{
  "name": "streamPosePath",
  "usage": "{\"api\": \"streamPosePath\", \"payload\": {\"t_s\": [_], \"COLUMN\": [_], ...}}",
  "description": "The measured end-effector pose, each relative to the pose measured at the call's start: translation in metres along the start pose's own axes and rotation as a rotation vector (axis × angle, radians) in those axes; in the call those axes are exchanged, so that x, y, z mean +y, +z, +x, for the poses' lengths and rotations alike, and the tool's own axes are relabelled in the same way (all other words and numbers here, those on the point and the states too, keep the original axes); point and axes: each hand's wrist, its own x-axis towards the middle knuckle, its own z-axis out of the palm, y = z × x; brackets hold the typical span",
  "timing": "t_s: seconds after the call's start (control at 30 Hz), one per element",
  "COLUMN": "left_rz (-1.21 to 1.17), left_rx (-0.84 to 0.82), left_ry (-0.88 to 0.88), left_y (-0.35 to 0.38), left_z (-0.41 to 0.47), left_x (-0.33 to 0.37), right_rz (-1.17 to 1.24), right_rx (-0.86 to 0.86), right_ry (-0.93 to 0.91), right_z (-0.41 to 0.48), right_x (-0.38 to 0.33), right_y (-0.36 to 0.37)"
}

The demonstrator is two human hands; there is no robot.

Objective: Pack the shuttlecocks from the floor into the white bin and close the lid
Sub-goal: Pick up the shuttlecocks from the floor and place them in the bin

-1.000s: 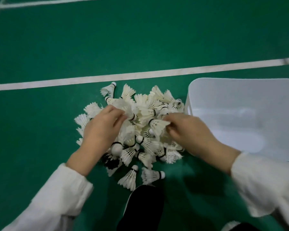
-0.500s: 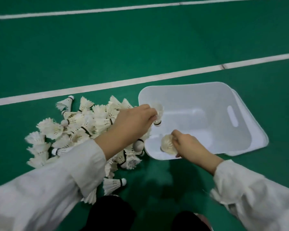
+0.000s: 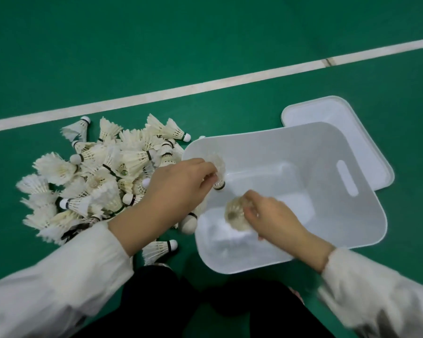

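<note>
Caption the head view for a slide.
Left hand holds one shuttlecock, right hand another, over the white bin beside the pile.

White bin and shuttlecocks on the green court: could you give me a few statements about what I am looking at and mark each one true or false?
1. The lid is closed on the white bin. False: it lies on the floor behind the open bin.
2. The left hand grips a shuttlecock over the bin, and the right hand grips another. True.
3. The pile of shuttlecocks lies to the right of the bin. False: it lies to its left.
4. A white line crosses the floor beyond the pile. True.
5. The bin is full to the rim. False: its bare bottom shows.
</note>
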Motion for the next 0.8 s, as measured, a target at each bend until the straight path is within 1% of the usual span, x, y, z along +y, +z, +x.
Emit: {"api": "streamPosePath", "payload": {"t_s": [0.07, 0.1, 0.2, 0.3, 0.4, 0.47, 0.53, 0.57, 0.6, 0.67, 0.7, 0.73, 0.8], "left_rz": [-0.006, -0.017, -0.048, -0.062, -0.068, -0.065, -0.059, -0.057, -0.054, -0.051, -0.057, -0.067, -0.091], "left_rx": [0.000, -0.005, -0.017, -0.051, -0.053, -0.058, -0.071, -0.080, -0.087, -0.087, -0.085, -0.085, -0.098], "left_ry": [-0.046, -0.073, -0.129, -0.120, -0.117, -0.124, -0.126, -0.128, -0.130, -0.122, -0.105, -0.079, -0.024], "left_y": [0.003, 0.004, 0.009, 0.013, 0.015, 0.014, 0.014, 0.014, 0.013, 0.012, 0.010, 0.009, 0.008], "left_z": [0.000, -0.001, -0.005, -0.010, -0.013, -0.014, -0.014, -0.014, -0.014, -0.015, -0.015, -0.016, -0.016], "left_x": [-0.003, -0.004, -0.008, -0.010, -0.010, -0.010, -0.010, -0.010, -0.010, -0.009, -0.009, -0.007, -0.003], "right_rz": [0.152, 0.191, 0.212, 0.227, 0.300, 0.423, 0.611, 0.661, 0.653, 0.555, 0.504, 0.454, 0.384], "right_rx": [0.025, 0.029, 0.010, -0.014, -0.031, -0.069, -0.088, -0.059, 0.000, 0.114, 0.113, 0.073, -0.023], "right_ry": [0.110, 0.149, 0.184, 0.194, 0.273, 0.314, 0.324, 0.296, 0.235, 0.032, -0.079, -0.164, -0.236], "right_z": [0.022, 0.033, 0.060, 0.080, 0.088, 0.085, 0.076, 0.070, 0.061, 0.040, 0.030, 0.022, 0.014], "right_x": [0.003, 0.003, -0.004, -0.010, -0.008, -0.004, 0.000, -0.001, -0.003, -0.009, -0.015, -0.021, -0.033], "right_y": [-0.005, -0.006, 0.001, 0.012, 0.015, 0.014, 0.010, 0.006, 0.001, -0.009, -0.012, -0.015, -0.015]}}
